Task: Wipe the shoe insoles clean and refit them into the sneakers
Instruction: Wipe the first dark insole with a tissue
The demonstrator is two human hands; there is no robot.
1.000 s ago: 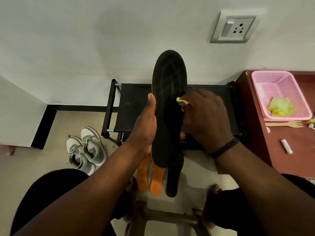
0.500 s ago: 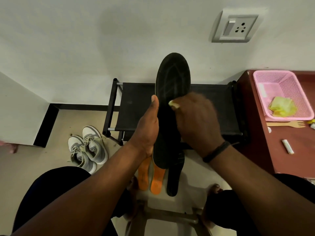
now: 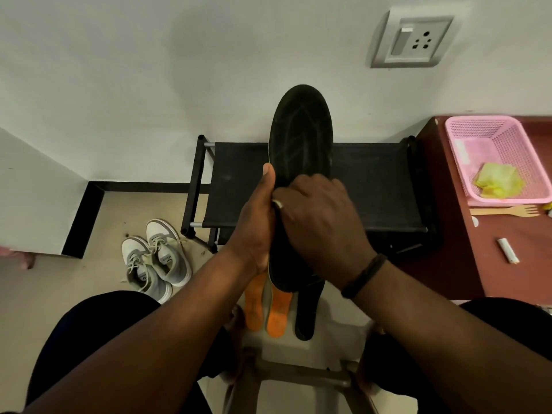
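Left hand: my left hand (image 3: 257,225) grips the black insole (image 3: 300,144) by its edge, toe end up, over the rack (image 3: 370,186).
Right hand: my right hand (image 3: 316,228) curls onto its face (cloth hidden; cannot tell).
Sneakers: the grey sneakers (image 3: 155,261) sit on the floor, left.

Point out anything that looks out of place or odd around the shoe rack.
Mostly the floor: small dark specks of debris lie scattered by the gray sneakers, and three loose insoles lie on the floor below the black insole the left hand grips. Nothing looks damaged.
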